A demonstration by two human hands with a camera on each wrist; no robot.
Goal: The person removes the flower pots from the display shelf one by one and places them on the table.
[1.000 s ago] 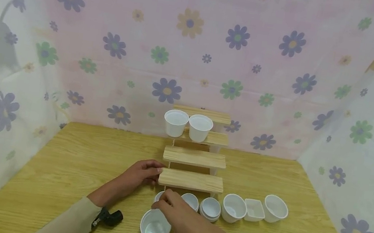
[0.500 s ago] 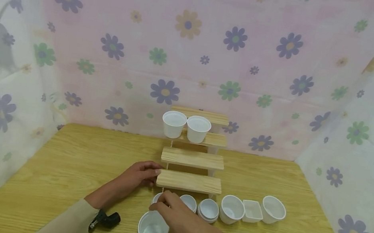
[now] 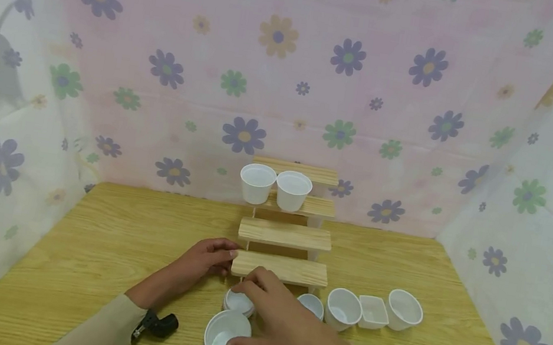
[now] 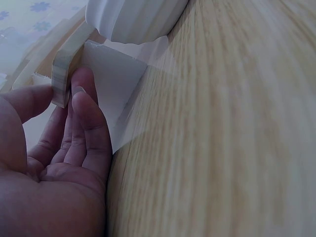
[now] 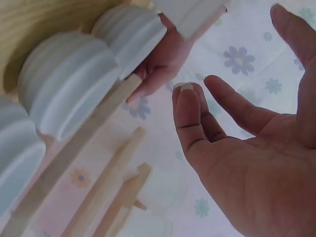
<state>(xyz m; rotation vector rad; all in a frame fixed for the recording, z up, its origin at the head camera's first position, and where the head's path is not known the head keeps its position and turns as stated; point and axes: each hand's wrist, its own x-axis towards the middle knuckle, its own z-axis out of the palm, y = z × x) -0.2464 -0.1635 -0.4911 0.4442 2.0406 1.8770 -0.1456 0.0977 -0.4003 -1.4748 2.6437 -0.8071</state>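
A stepped wooden stand (image 3: 285,235) stands at the middle of the table. My left hand (image 3: 212,258) grips the left end of its lowest board (image 4: 61,74), thumb on top and fingers beneath. My right hand (image 3: 281,322) hovers above the table in front of the stand, fingers parted and holding nothing. Below its thumb sits a white cup (image 3: 219,326), upright. Just behind that cup is a ribbed white pot (image 3: 238,304); another small pot (image 3: 311,305) shows right of my hand. The right wrist view shows ribbed pots (image 5: 69,79) in a row along the lowest board.
Two white cups (image 3: 256,185) stand side by side high on the stand. To the right of the stand, a round cup (image 3: 343,309), a square dish (image 3: 373,312) and a tilted-looking cup (image 3: 404,310) line the table (image 3: 141,218). Flowered cloth (image 3: 206,66) closes off the back and sides.
My right hand has let go of the front white cup and risen slightly away from it, fingers spreading. That cup stays where it was. My left hand keeps its grip on the stand.
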